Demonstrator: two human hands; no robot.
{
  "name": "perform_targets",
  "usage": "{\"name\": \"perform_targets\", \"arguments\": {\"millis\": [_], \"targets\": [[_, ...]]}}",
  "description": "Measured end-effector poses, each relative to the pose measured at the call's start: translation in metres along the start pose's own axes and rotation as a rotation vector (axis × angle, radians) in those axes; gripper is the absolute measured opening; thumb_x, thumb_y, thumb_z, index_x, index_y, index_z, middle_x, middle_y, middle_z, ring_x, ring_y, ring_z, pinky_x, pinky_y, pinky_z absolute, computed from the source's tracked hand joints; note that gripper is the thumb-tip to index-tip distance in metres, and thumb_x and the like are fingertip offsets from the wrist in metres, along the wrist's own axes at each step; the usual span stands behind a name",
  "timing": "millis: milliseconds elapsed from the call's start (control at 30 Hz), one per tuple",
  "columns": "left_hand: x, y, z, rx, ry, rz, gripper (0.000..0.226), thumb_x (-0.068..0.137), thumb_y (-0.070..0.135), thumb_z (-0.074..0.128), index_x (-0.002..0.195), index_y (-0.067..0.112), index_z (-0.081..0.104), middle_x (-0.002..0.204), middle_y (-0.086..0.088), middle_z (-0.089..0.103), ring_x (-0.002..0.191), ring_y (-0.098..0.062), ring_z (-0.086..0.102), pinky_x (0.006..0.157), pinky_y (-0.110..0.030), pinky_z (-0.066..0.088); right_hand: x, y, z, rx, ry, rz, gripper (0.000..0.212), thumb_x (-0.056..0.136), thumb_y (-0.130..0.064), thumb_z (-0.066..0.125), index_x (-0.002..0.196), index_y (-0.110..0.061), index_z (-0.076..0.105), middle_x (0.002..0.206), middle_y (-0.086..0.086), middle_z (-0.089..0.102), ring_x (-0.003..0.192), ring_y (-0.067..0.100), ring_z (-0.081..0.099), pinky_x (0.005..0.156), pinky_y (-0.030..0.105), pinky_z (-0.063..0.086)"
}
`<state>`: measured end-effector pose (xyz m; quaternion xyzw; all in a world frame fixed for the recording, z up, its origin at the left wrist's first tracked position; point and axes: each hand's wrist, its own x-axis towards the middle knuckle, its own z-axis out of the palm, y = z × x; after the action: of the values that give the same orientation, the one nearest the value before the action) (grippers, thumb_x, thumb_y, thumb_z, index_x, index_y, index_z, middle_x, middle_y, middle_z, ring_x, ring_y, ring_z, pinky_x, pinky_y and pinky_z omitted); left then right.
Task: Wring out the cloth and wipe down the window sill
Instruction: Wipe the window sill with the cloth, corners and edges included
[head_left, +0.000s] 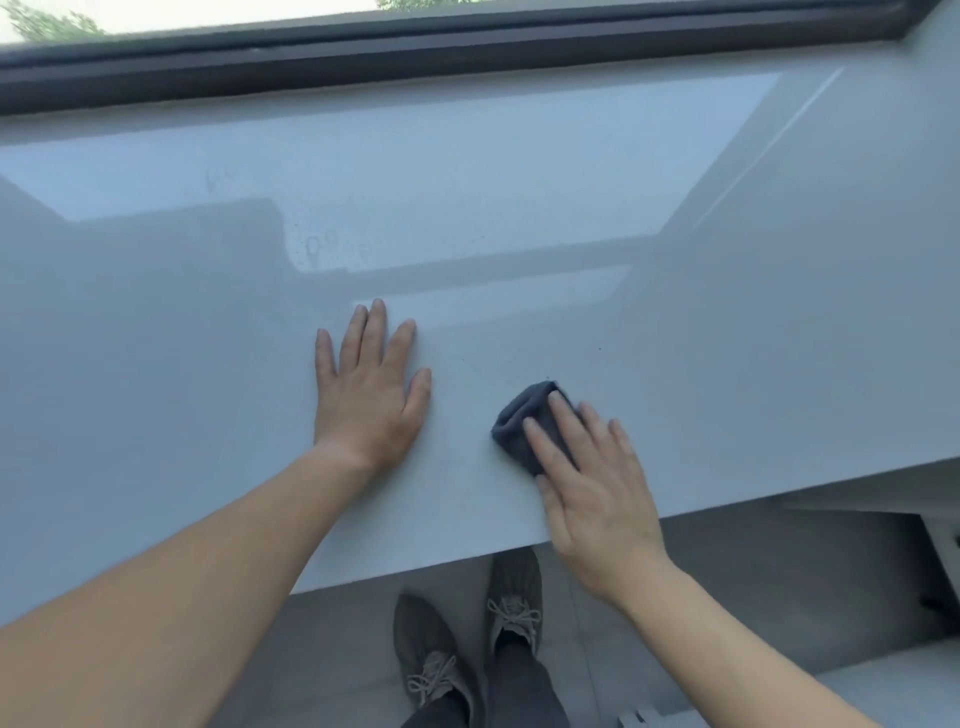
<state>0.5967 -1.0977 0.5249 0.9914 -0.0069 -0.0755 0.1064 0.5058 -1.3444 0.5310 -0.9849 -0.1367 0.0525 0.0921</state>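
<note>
Dark grey cloth (511, 421), folded into a small thick pad, lies on the pale glossy window sill (519, 182) close to its front edge. Your right hand (592, 493) presses it down with straight fingers laid flat on top, and no finger curls around it. The heel of this hand hangs over the front edge, above the floor (727, 587) where your shoes (441, 660) stand. Your left hand (366, 395) rests flat on the sill to the left of the cloth, fingers straight and a little spread, holding nothing. I judge that it only supports you. A strip of bare sill separates it from the cloth, so the right hand is clearly the working one. The long axis of the pad seems to run from the front edge toward the window, but your fingers hide much of it. I judge that the wiping is under way and that most of the surface remains to be covered. Ahead, the sill is open up to the dark window frame (415, 57), and to the right there is also wide room. To the left, your own hand stands in the path. Faint water marks (317, 247) lie beyond it, toward the window. Take care that the pad does not slip off the near edge.
</note>
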Motion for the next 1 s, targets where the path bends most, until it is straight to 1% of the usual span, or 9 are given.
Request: {"name": "perform_targets", "arguments": {"millis": [67, 100, 267, 433, 467, 633, 800, 867, 1000], "targets": [[0.000, 0.000, 0.001, 0.000, 0.006, 0.000, 0.069, 0.092, 0.052, 0.013, 0.156, 0.025, 0.016, 0.167, -0.003, -0.002, 0.152, -0.016, -0.011, 0.120, -0.049, -0.014, 0.000, -0.012, 0.000, 0.025, 0.046, 0.205, 0.063, 0.093, -0.025, 0.045, 0.154, -0.027, 0.028, 0.165, 0.003, 0.015, 0.151, 0.031, 0.016, 0.120, 0.052, 0.016], [-0.001, 0.000, 0.002, 0.005, 0.008, -0.002, 0.069, 0.092, 0.052, 0.013, 0.155, 0.024, 0.017, 0.167, -0.004, -0.002, 0.152, -0.016, -0.010, 0.120, -0.049, -0.013, -0.005, -0.024, 0.003, 0.020, 0.048, 0.200, 0.065, 0.091, -0.023, 0.047, 0.154, -0.026, 0.028, 0.165, 0.004, 0.015, 0.151, 0.033, 0.015, 0.120, 0.053, 0.017], [-0.002, 0.003, 0.000, -0.005, 0.004, -0.002, 0.067, 0.093, 0.049, 0.018, 0.155, 0.024, 0.019, 0.166, -0.005, 0.002, 0.153, -0.018, -0.007, 0.120, -0.052, -0.013, -0.028, -0.018, 0.005, -0.018, -0.053, -0.176, 0.066, 0.089, -0.022, 0.053, 0.152, -0.028, 0.032, 0.165, 0.001, 0.018, 0.150, 0.032, 0.018, 0.118, 0.053, 0.020], [-0.014, 0.014, -0.002, -0.063, 0.013, 0.117, 0.068, 0.093, 0.049, 0.016, 0.155, 0.022, 0.023, 0.166, -0.005, 0.006, 0.153, -0.017, -0.003, 0.121, -0.046, -0.011, -0.023, 0.028, -0.006, 0.044, 0.051, 0.222, 0.062, 0.094, -0.023, 0.043, 0.154, -0.026, 0.029, 0.165, 0.001, 0.014, 0.151, 0.030, 0.015, 0.121, 0.052, 0.016], [-0.015, 0.017, -0.001, -0.072, 0.013, 0.136, 0.069, 0.092, 0.050, 0.016, 0.154, 0.021, 0.024, 0.166, -0.005, 0.007, 0.153, -0.018, -0.002, 0.122, -0.046, -0.010, -0.026, 0.022, -0.003, 0.024, 0.064, 0.227, 0.062, 0.093, -0.022, 0.044, 0.154, -0.024, 0.029, 0.165, 0.003, 0.015, 0.151, 0.031, 0.014, 0.120, 0.053, 0.017], [-0.005, 0.028, 0.000, -0.099, 0.041, 0.097, 0.068, 0.091, 0.048, 0.020, 0.153, 0.020, 0.029, 0.165, -0.007, 0.013, 0.153, -0.021, 0.005, 0.123, -0.044, -0.004, -0.032, 0.042, -0.005, -0.026, -0.055, -0.127, 0.057, 0.095, -0.026, 0.044, 0.151, -0.026, 0.033, 0.164, 0.002, 0.018, 0.150, 0.032, 0.019, 0.120, 0.053, 0.018], [0.018, 0.029, -0.010, -0.109, 0.078, 0.080, 0.065, 0.092, 0.045, 0.025, 0.153, 0.020, 0.029, 0.165, -0.006, 0.013, 0.153, -0.020, 0.005, 0.123, -0.042, -0.004, 0.020, 0.076, -0.015, 0.039, 0.057, 0.351, 0.059, 0.097, -0.033, 0.026, 0.155, -0.028, 0.024, 0.166, -0.001, 0.010, 0.152, 0.027, 0.010, 0.122, 0.050, 0.011], [0.032, 0.029, -0.013, -0.108, 0.086, 0.050, 0.064, 0.093, 0.044, 0.027, 0.153, 0.020, 0.027, 0.166, -0.006, 0.010, 0.153, -0.020, 0.003, 0.123, -0.042, -0.005, 0.021, 0.059, -0.011, 0.001, 0.066, 0.262, 0.060, 0.096, -0.030, 0.031, 0.155, -0.026, 0.023, 0.166, 0.002, 0.010, 0.152, 0.029, 0.010, 0.121, 0.051, 0.013], [0.059, 0.038, -0.014, -0.126, 0.100, -0.005, 0.065, 0.093, 0.045, 0.026, 0.154, 0.021, 0.026, 0.166, -0.005, 0.009, 0.153, -0.018, 0.001, 0.123, -0.042, -0.004, 0.009, 0.062, -0.012, -0.046, -0.040, -0.183, 0.059, 0.093, -0.026, 0.042, 0.151, -0.024, 0.033, 0.164, 0.004, 0.020, 0.149, 0.034, 0.021, 0.117, 0.053, 0.021]]}}
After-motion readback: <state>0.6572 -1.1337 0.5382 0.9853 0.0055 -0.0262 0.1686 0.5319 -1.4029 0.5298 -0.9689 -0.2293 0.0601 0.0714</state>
